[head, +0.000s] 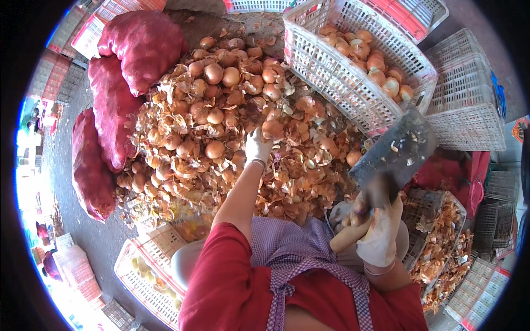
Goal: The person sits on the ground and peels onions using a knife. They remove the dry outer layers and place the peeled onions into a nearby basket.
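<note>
My left hand (257, 147), in a white glove, reaches forward over the onion heap and has its fingers around a brown onion (272, 130). Skins hide part of the grip. On the right, my gloved right hand (377, 238) grips the wooden handle (351, 236) of a cleaver (397, 147). The broad dark blade points up and away from me, with bits of onion stuck to its face. Whole onions (213, 73) and loose dry skins (290, 186) spread over the ground before me.
A white plastic crate (331, 70) at the upper right holds onions. Red mesh sacks (140, 45) lie at the left. Beside my right leg, another crate (434, 231) contains onion skins. A crate (145, 298) stands at my lower left, and stacked crates (466, 91) rise at the right.
</note>
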{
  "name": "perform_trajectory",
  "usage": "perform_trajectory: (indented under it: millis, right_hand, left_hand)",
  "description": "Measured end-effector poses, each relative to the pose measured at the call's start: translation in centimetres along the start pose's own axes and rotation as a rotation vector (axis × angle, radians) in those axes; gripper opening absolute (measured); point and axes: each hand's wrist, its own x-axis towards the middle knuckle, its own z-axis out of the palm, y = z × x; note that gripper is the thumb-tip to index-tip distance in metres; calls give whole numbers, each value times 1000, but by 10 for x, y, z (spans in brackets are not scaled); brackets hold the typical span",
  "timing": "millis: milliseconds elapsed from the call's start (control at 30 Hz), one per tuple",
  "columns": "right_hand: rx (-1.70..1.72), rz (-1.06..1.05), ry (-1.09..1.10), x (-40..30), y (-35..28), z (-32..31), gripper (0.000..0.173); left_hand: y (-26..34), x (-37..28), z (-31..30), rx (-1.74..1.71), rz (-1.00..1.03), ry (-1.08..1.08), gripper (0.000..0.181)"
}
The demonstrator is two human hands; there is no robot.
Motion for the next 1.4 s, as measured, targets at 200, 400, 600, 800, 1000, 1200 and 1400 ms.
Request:
perform_trajectory:
  millis: [200, 400, 600, 800, 1000, 1200, 1400]
  right_hand:
    - [-101, -25, 77, 6, -2, 5, 29]
    - [-127, 15, 90, 14, -4, 11, 28]
    - [-380, 9, -4, 9, -6, 11, 28]
    - [-93, -77, 44, 7, -1, 9, 30]
    - [-91, -181, -102, 9, 7, 1, 45]
    - [-133, -183, -336, 25, 24, -8, 41]
    - [126, -5, -542, 30, 41, -12, 43]
  left_hand:
    - [27, 32, 17, 295, -47, -159, 60]
    - [23, 40, 20, 310, -190, -335, 77]
    - [-16, 11, 15, -1183, -497, -174, 57]
    - [58, -63, -76, -1854, -220, -572, 78]
    - [141, -145, -174, -1754, 130, -663, 79]
    - [182, -215, -243, -1192, 332, -552, 82]
    - [187, -249, -261, -975, 361, -435, 99]
